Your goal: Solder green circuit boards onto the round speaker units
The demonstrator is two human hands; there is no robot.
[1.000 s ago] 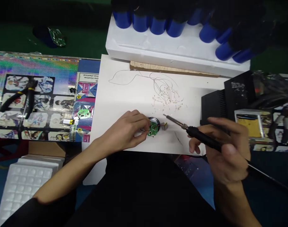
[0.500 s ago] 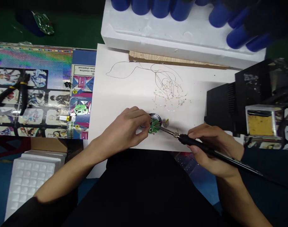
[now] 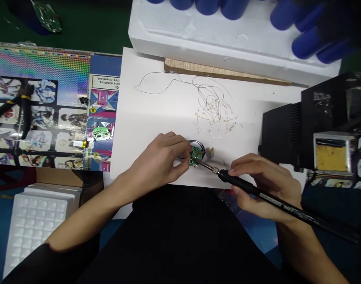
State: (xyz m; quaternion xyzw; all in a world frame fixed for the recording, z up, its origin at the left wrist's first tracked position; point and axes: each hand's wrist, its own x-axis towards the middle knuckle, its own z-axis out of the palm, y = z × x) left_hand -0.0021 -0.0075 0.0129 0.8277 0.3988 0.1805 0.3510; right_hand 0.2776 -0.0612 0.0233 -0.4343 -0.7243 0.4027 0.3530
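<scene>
A round green circuit board (image 3: 197,154) lies over a dark ring (image 3: 201,144) on a white sheet (image 3: 156,114). My left hand (image 3: 170,157) is closed in a pinch at the board's left edge; the fingertips hide what they grip there, if anything beyond the board. In my right hand (image 3: 264,187) is a black soldering iron (image 3: 242,184), held like a pen, its metal tip reaching the board from the right. Thin coloured wires run from the board to a small battery (image 3: 210,152) beside it.
Loose solder wire (image 3: 156,93) and tiny scattered bits (image 3: 216,114) lie behind the board. A white foam block (image 3: 180,41) with blue cylinders stands at the back. To the right sit a black box (image 3: 282,130) and a yellow sponge (image 3: 331,157); pliers (image 3: 25,106) lie left.
The iron's tip has shifted slightly left and down across the board, and my right hand moved with it. My left hand keeps its pinch. The whole view has shifted a little.
</scene>
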